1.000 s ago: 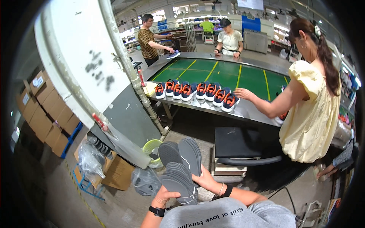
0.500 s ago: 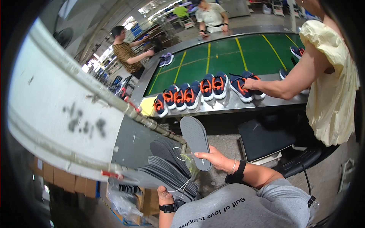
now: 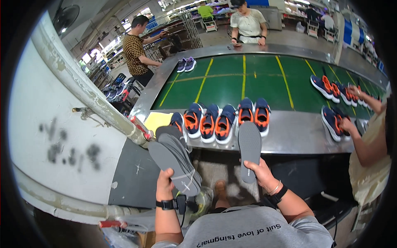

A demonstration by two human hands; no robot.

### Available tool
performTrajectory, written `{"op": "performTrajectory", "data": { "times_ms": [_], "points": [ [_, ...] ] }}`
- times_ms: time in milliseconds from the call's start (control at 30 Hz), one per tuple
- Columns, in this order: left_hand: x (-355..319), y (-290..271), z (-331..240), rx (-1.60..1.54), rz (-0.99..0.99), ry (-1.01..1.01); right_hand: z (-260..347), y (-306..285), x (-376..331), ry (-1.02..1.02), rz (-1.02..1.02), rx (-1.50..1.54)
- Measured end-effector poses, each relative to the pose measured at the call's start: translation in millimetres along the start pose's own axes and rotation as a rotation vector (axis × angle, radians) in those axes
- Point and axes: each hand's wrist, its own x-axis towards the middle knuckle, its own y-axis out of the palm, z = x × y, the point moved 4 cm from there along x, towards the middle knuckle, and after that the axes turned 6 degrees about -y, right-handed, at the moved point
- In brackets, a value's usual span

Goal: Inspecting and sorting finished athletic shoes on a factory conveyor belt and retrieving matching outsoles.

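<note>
My left hand [image 3: 165, 181] is closed on the edge of a thick bundle of grey insoles [image 3: 170, 159] tied with thin white string. The bundle is tilted up in front of the table's near left corner. A single grey insole [image 3: 249, 146] stands toe up in my right hand [image 3: 263, 175], pinched near its heel with the thumb on its face. Just beyond both hands, navy sneakers with orange linings [image 3: 224, 124] stand in a row on the metal table edge [image 3: 289, 130]. The single insole's toe overlaps the right-hand pair in view.
A green belt [image 3: 223, 84] with yellow lines bears a purple pair [image 3: 187, 65] and more navy sneakers [image 3: 324, 87]. At right a co-worker's hand [image 3: 346, 125] touches a sneaker. A yellow sheet [image 3: 158, 121] lies by the corner; a pipe frame [image 3: 93, 97] borders my left.
Both hands have risen toward the table with the bundle and the single insole. The co-worker's hand and the pair it held have moved right along the table. My view has shifted.
</note>
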Motion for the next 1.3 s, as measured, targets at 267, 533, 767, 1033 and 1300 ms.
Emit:
{"op": "performTrajectory", "data": {
  "times_ms": [267,533,767,1033,1300],
  "points": [
    [187,-81,-55,0.043,-0.216,0.083,20,131,224,-0.012,0.193,-0.24],
    [258,-179,-14,-0.111,-0.495,-0.007,-57,194,387,0.029,0.318,-0.776],
    [260,-177,15,-0.307,-0.406,-0.143,-107,159,403,0.157,0.445,-0.848],
    [313,-36,71,-0.125,-0.028,-0.427,-14,25,363,0.154,0.241,-0.664],
    [312,154,124,0.066,0.379,-0.648,61,-175,282,0.286,-0.186,-0.788]
  ]
}}
